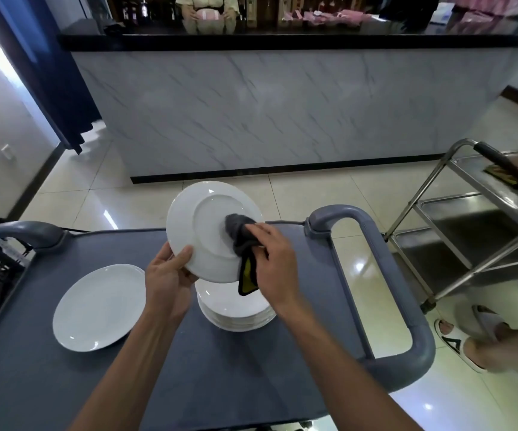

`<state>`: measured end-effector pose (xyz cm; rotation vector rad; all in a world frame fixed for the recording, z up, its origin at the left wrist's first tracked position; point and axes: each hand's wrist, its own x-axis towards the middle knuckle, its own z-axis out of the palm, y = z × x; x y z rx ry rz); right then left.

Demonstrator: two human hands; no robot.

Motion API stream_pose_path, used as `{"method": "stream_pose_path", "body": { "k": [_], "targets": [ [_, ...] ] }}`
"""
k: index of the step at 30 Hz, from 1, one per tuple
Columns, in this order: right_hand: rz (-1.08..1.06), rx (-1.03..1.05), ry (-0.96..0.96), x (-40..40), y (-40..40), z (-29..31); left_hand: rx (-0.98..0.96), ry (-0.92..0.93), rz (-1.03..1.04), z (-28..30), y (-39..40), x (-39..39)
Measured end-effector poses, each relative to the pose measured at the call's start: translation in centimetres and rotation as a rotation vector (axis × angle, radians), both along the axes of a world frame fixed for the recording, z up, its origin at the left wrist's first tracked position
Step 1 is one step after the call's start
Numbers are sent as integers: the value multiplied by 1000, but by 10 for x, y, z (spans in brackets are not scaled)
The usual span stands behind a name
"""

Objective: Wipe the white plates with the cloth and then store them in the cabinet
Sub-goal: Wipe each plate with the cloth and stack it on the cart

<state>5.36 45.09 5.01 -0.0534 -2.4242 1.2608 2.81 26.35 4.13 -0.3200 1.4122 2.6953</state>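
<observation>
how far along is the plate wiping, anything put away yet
Early on, it seems. One single plate lies apart on the grey cart, possibly already wiped. In hand: the left hand holds a tilted plate by its rim, underside showing, while the right hand presses the cloth against it. Left: the stack of plates beneath. No cabinet is in view, so nothing visibly stored.

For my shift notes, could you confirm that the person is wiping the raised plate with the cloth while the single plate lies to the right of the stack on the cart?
Not quite: the head view shows the single plate lying left of the stack, not right. The rest holds.
</observation>
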Motion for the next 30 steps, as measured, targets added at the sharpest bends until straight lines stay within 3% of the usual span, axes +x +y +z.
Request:
{"method": "stream_pose_path", "body": {
  "k": [4,10,18,21,30],
  "targets": [
    [7,144,148,15,-31,-1,-22,3,5,4,7,0],
    [57,239,176,26,-47,-10,-59,-28,63,10,5,2],
    [26,180,176,30,-28,-16,-38,-30,40,10,-6,9],
    [6,71,103,26,-14,-16,-27,-15,19,11,-13,9],
    [-59,-86,51,3,20,9,-68,24,-161,7,-39,10]
  ]
}}
